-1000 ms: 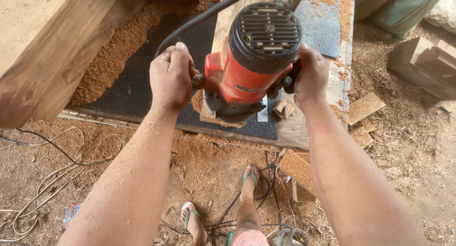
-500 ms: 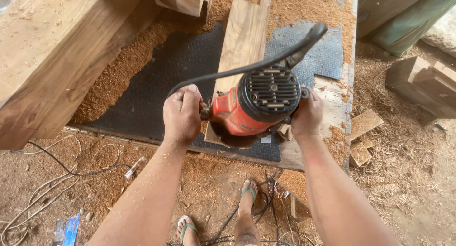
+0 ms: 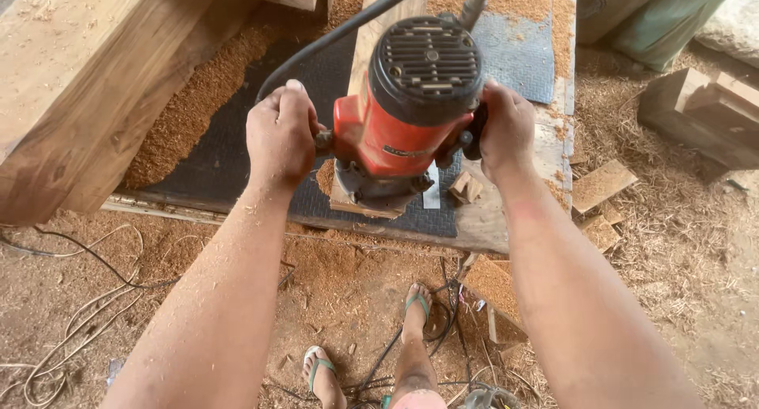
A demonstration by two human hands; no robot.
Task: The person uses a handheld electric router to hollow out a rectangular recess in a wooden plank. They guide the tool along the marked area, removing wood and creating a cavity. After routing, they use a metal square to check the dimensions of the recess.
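A red power router (image 3: 399,120) with a black vented top stands on the near end of a narrow wooden plank (image 3: 378,30). My left hand (image 3: 281,136) grips the router's left handle. My right hand (image 3: 502,128) grips its right handle. A black power cord (image 3: 332,37) runs from the tool's top toward the upper middle. The plank lies on a dark rubber mat (image 3: 213,164) strewn with sawdust, which covers a low board platform.
A thick timber beam (image 3: 87,85) lies at the left, with a sawdust heap (image 3: 194,109) beside it. Wood offcuts (image 3: 601,184) and blocks (image 3: 704,116) sit at the right. Cables (image 3: 87,259) trail over the dirt floor near my sandalled feet (image 3: 415,310).
The router has come back along the plank toward its near end, and the view has closed in on it. Both hands have stayed on its handles.
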